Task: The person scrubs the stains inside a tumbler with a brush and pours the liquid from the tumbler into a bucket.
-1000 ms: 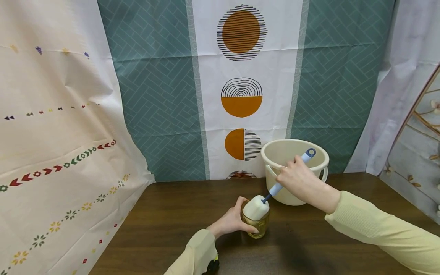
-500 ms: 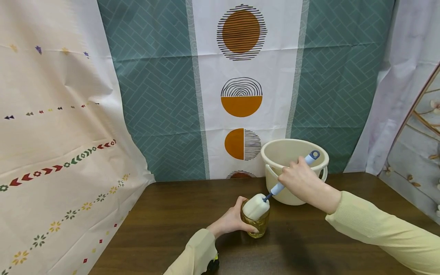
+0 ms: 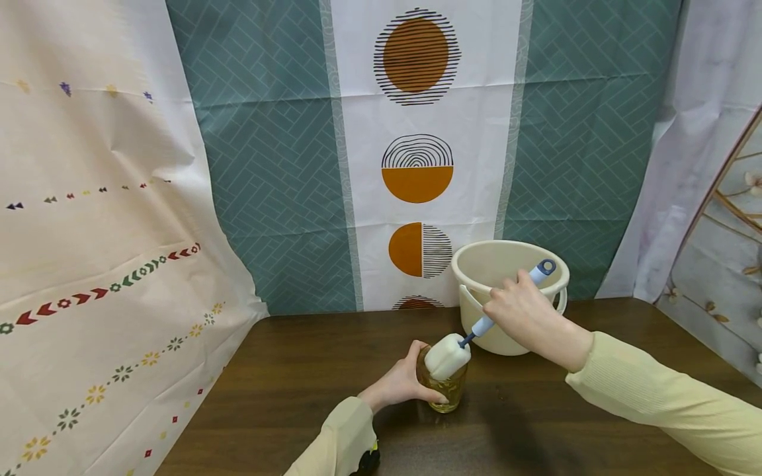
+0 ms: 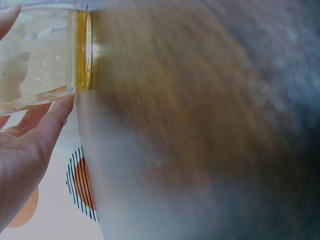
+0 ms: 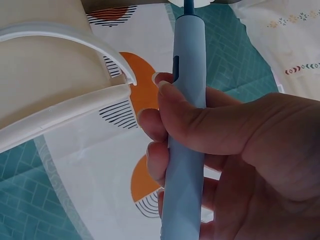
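Observation:
An amber drinking glass (image 3: 448,395) stands on the table, and my left hand (image 3: 403,381) grips it round its near left side. In the left wrist view the glass (image 4: 37,57) lies between the thumb and fingers, its thick base close to the tabletop. My right hand (image 3: 526,317) holds a sponge bottle brush by its light blue handle (image 3: 483,326). The brush's white sponge head (image 3: 448,357) sits tilted in the mouth of the glass, its lower part inside. In the right wrist view the fingers and thumb curl round the handle (image 5: 186,190).
A cream bucket (image 3: 470,316) with its bail handle hanging down stands behind, to the right of the glass. The brown table (image 3: 333,344) ends at a patterned curtain (image 3: 274,165) at the back. A pale printed cloth (image 3: 107,264) hangs along the left side.
The brush's sponge head has shifted slightly to the right within the glass mouth, and the right hand with the handle has moved a little right. The left hand keeps its hold on the glass.

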Demonstrator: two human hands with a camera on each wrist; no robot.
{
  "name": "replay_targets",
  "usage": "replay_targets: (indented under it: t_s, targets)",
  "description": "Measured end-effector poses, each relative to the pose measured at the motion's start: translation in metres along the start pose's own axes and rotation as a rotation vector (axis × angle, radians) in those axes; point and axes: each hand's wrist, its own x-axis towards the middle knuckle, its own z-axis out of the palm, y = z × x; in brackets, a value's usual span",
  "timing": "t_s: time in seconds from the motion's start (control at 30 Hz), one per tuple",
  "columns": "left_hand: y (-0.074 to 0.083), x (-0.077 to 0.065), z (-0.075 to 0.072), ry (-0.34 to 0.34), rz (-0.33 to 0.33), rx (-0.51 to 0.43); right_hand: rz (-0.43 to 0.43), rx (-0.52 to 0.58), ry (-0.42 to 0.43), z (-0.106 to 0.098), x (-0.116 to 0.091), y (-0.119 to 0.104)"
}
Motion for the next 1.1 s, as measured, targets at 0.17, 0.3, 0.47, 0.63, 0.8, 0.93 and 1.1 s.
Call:
replay_targets:
  t_s: [0.17,0.3,0.47,0.63,0.8,0.93,1.1]
  targets:
    - [0.0003,-0.0003,0.0002,0.001,-0.009,0.012,0.001,-0.009,0.002,0.0001,-0.0003,-0.0002]
    - [-0.0003,-0.0002,0.0006,0.003,-0.012,0.009,-0.006,-0.011,-0.001,-0.0008,-0.0001,-0.0003]
    - [-0.0008,-0.0002,0.0006,0.007,-0.007,-0.002,-0.021,-0.008,-0.026,-0.0029,0.0006,0.0011]
    - [0.0001,-0.0003,-0.0001,0.004,-0.001,0.004,-0.034,0.008,-0.045,-0.0037,0.0004,0.0041]
    - [0.0005,-0.0005,-0.0002,0.000,-0.004,-0.006,-0.048,0.018,-0.056,-0.0034,0.0003,0.0059]
    - [-0.0006,-0.0003,0.0004,-0.007,0.002,-0.014,-0.056,0.030,-0.057,-0.0032,0.0000,0.0059]
    - [-0.0005,0.0001,-0.0003,-0.009,0.006,-0.014,-0.062,0.043,-0.062,-0.0042,0.0007,0.0061]
